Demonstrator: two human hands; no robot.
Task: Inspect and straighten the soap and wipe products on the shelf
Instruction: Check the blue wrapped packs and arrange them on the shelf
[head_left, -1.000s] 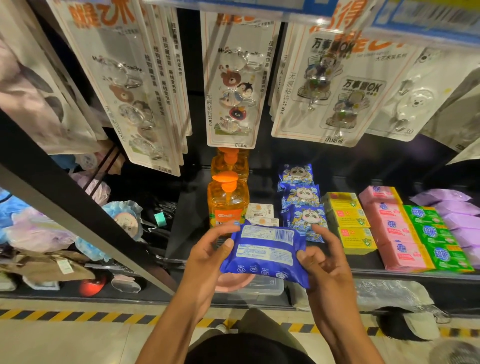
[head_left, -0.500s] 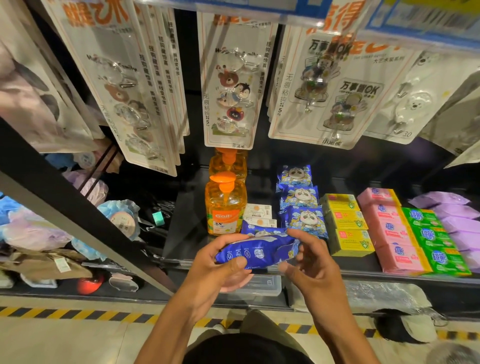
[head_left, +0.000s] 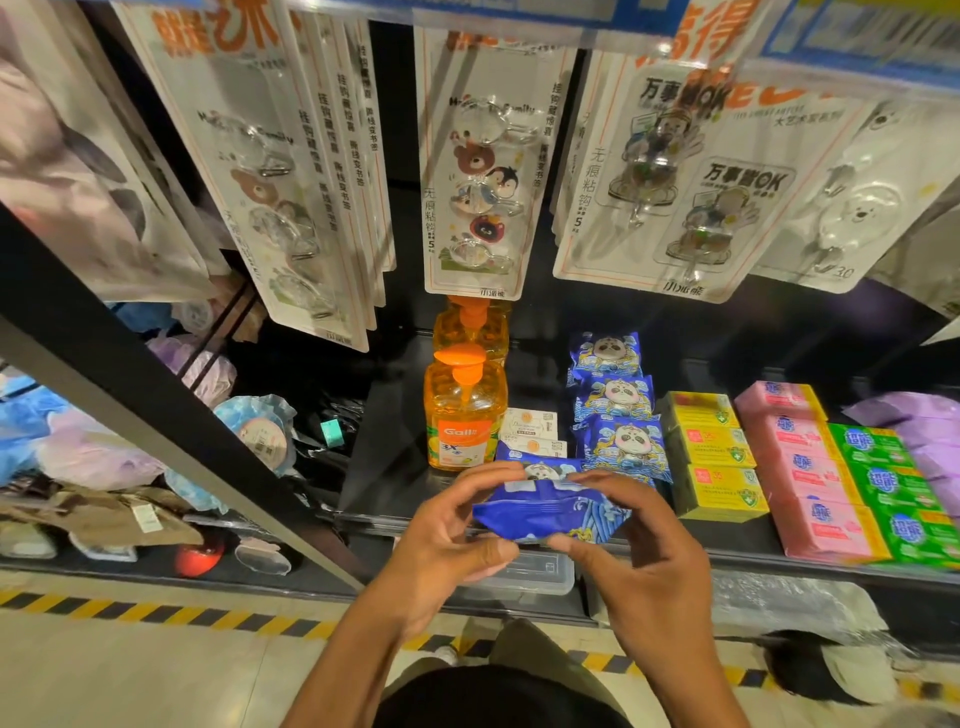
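Wipe pack (head_left: 545, 512) at lower centre is pinched by curled fingers of left hand (head_left: 447, 540) and right hand (head_left: 644, 561). Shelf (head_left: 384, 447) behind holds orange soap bottles (head_left: 465, 415) and, seemingly, boxed soaps (head_left: 711, 457).

Shop: stocked shelf (head_left: 519, 525), hanging hook packs (head_left: 480, 171), boxed soaps (head_left: 810, 499).

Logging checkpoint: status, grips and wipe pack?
Left grip, right grip both hold blue wipe pack. Pack over shelf front, not placed. Orange soap bottle close behind.

wipe pack (head_left: 550, 512): glossy crinkled plastic film | soap bottle (head_left: 464, 415): clear smooth plastic | shelf (head_left: 374, 467): matt black
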